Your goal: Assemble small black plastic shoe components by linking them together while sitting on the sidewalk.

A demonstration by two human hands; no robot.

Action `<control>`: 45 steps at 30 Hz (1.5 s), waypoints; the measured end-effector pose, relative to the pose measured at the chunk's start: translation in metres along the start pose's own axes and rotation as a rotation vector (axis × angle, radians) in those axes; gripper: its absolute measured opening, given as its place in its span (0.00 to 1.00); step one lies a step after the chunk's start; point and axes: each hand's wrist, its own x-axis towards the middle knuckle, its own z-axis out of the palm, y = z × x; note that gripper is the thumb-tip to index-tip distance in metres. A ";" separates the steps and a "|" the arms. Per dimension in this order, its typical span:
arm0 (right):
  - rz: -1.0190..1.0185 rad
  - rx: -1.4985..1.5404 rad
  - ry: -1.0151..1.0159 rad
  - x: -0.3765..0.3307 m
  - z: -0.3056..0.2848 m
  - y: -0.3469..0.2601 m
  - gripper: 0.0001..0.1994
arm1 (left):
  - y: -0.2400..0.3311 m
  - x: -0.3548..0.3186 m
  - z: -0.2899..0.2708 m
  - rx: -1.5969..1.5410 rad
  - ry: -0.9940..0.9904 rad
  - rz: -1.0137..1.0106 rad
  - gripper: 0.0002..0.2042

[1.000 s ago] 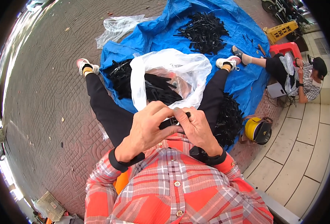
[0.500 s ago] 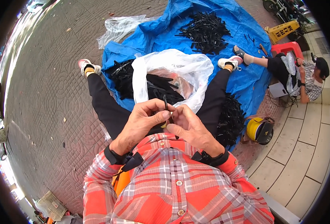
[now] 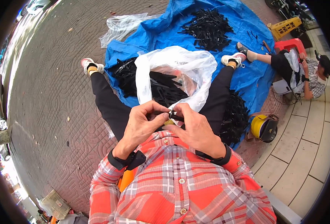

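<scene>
- The person's left hand [image 3: 142, 120] pinches a short black strap [image 3: 177, 117] between thumb and forefinger.
- The right hand [image 3: 195, 125] has its fingers bent around the strap's other side, its thumb reaching beneath; how firmly it grips, one cannot tell.
- The strap lies in the narrow gap between the two sets of fingertips, above the lap and just on the near side of a white plastic bag [image 3: 143, 84]. It is slim and dark, with a small glint near the left fingertips.
- The bag is thin, crinkled film, its mouth rolled open around flat black strips [image 3: 164, 86].
- Beneath it spreads a creased blue tarpaulin [image 3: 152, 35], bearing a tangled heap of black straps [image 3: 207, 31] farther off.
- Another heap [image 3: 235, 119] sits beside the right leg, near a round yellow-and-black reel [image 3: 260, 127].
- The plaid shirt [image 3: 165, 168] is soft, wrinkled cloth; the paving [image 3: 56, 86] carries curved relief patterns.
</scene>
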 end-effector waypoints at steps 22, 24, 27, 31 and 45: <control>-0.403 -0.043 -0.086 -0.016 0.008 0.021 0.13 | -0.007 -0.013 -0.016 -0.004 -0.448 -0.218 0.11; -0.395 0.000 -0.090 -0.021 0.008 0.022 0.13 | -0.005 -0.018 -0.015 -0.070 -0.451 -0.245 0.10; -0.336 0.156 -0.107 -0.028 0.007 0.017 0.15 | -0.012 -0.027 -0.016 -0.182 -0.463 -0.301 0.10; -0.395 0.158 -0.069 -0.036 0.009 0.015 0.14 | -0.025 -0.038 -0.010 -0.314 -0.458 -0.310 0.10; -0.387 -0.086 -0.122 -0.046 0.032 0.022 0.09 | -0.006 -0.052 0.010 0.487 -0.340 -0.050 0.08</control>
